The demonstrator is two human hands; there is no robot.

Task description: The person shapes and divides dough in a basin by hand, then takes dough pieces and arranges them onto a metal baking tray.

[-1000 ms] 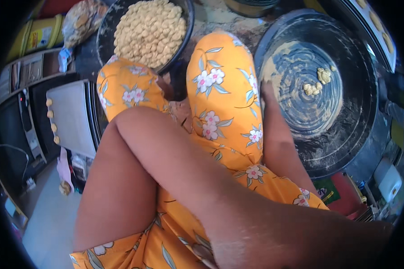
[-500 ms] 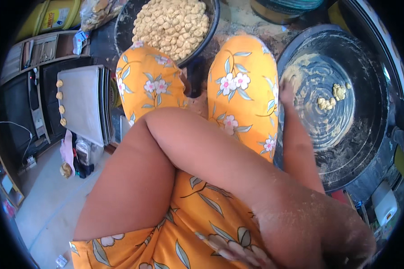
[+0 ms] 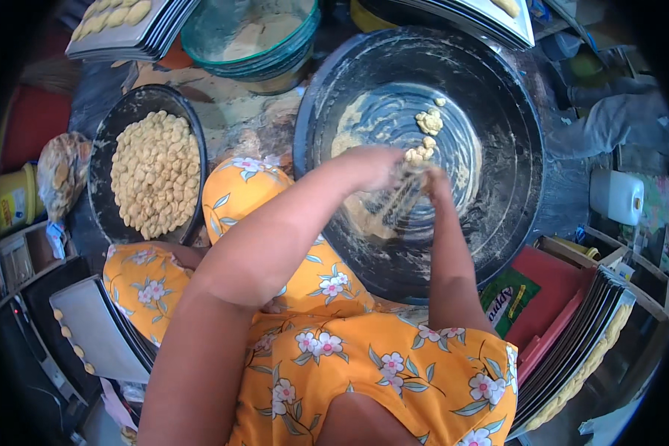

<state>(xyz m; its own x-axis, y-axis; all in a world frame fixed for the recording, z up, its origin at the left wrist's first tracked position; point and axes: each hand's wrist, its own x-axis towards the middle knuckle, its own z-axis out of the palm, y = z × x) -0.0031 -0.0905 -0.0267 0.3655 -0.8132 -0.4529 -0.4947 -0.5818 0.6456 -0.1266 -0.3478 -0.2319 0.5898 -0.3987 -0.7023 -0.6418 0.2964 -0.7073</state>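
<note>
Reaching with both arms into the large black basin (image 3: 507, 175), floor ringed with pale powdery smears. Holding the left hand (image 3: 377, 169) low over the middle of the basin, just left of a clump of pale dough (image 3: 419, 154); through the blur, impossible to make out fingers curled or spread, or anything gripped. Holding the right hand (image 3: 435, 184) just below the same clump, fingers pointed up toward it, likewise too smeared to judge loose or clenched, contact with the dough unclear. Can see light blurred streaks in the basin between the hands.

Farther up inside the basin, beyond the clump, can see a second dough lump (image 3: 429, 120) and a tiny dough bit (image 3: 440, 102). Left of the basin and apart from it, can see a smaller black bowl (image 3: 98, 186) heaped with dough pieces (image 3: 156, 175). Near the basin's upper left rim, can spot a green-rimmed tub (image 3: 253, 70), then, farther left, a tray stack (image 3: 130, 52) topped with shaped dough. Right of the basin, can see a white jerrycan (image 3: 615, 197); below and right of it, a green packet (image 3: 511, 301) and another stack of trays (image 3: 572, 353).
</note>
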